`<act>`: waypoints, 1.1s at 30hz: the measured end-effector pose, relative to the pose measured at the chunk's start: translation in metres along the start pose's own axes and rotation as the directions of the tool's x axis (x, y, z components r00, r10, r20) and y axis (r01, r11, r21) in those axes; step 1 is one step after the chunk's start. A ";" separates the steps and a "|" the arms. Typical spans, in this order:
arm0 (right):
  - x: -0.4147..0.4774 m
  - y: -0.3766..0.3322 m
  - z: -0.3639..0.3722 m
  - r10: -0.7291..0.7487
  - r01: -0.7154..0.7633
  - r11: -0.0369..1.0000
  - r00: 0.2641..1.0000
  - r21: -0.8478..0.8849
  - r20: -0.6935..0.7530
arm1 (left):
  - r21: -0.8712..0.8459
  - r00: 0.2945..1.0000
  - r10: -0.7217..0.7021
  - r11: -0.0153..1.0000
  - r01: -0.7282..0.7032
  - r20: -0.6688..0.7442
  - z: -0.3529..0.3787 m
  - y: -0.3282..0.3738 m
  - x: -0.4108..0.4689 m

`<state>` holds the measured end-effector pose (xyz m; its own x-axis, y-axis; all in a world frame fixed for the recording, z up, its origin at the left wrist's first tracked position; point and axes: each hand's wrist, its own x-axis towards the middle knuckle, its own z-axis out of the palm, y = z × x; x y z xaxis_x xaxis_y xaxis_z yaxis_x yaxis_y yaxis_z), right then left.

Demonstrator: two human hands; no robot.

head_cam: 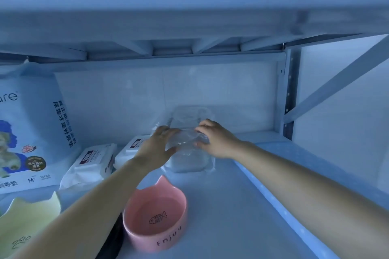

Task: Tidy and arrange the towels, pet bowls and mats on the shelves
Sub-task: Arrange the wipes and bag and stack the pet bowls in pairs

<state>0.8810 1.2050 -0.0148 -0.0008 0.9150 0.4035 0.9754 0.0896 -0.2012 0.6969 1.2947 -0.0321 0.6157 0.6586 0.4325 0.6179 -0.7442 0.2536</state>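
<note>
At the centre of the frame, on the pale shelf board (221, 206), sits a clear plastic-wrapped white package (189, 163); what is inside it cannot be made out. Both hands are on its crinkled upper wrap. The left hand (156, 149) grasps the wrap from the left, fingers curled over the top and thumb underneath. The right hand (216, 141) pinches it from the right, fingers bent over the plastic and thumb pressed in below. The lower part of the package rests on the board, close to the back wall.

Lower centre, near the front edge, stands a pink cat-ear pet bowl (155, 216) with a fishbone drawing inside; it is apart from the package and just right of the left forearm. At lower left a pale yellow cat-ear bowl (27, 225) shows a paw print. Under the left forearm lies a dark object (114, 237), mostly hidden.

At far left a large bag of pet pads (29, 128) stands upright. Beside it lie two white wipe packs (90, 164), the second one (131, 147) partly behind the left hand. Along the right side a blue dotted strip (294, 174) runs beneath the right forearm, and a diagonal metal brace (336, 82) crosses the upper right.
</note>
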 end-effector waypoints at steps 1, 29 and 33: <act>0.002 0.001 0.002 0.001 -0.001 1.000 1.000 0.002 -0.016 | -0.014 1.000 0.005 1.000 -0.006 -0.008 0.002 -0.001 0.001; -0.001 0.070 -0.024 0.150 -0.150 0.989 0.989 0.017 0.005 | 0.019 0.997 0.072 0.997 -0.071 -0.024 0.035 0.054 0.036; -0.001 0.072 -0.022 0.138 -0.138 0.990 0.990 0.033 -0.002 | 0.030 0.998 0.054 0.998 -0.053 -0.029 0.034 0.058 0.035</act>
<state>0.9559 1.2024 -0.0103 0.1340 0.9179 0.3734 0.9584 -0.0243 -0.2844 0.7714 1.2781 -0.0316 0.6337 0.6138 0.4708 0.5987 -0.7746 0.2040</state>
